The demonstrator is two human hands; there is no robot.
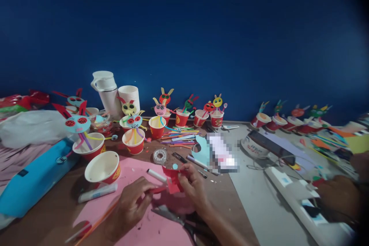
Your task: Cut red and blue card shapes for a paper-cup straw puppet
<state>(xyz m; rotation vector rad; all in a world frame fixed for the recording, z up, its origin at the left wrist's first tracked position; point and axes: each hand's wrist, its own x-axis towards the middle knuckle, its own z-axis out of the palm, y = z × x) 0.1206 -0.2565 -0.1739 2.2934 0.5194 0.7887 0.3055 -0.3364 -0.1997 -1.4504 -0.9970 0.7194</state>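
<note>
Over the pink paper sheet (135, 165), my right hand (193, 184) pinches a piece of red paper (173, 183). My left hand (133, 201) is closed on a small red paper strip (158, 190) close beside that piece; I cannot tell whether the two are joined. A white marker with a black cap (155, 175) lies just behind the red paper. Below my hands rest dark-handled scissors (173, 216). To the left are a red-and-white paper cup (102, 167) and a white tube (98, 192). An orange stick (99, 219) lies near my left wrist.
Paper cups with animal-face figures (134, 142) line the back. A tape roll (159, 156), pens (197, 161), coloured sticks (181, 138) and a white jug (106, 92) stand or lie around. At right are a power strip (291, 200) and another person's hand (338, 196).
</note>
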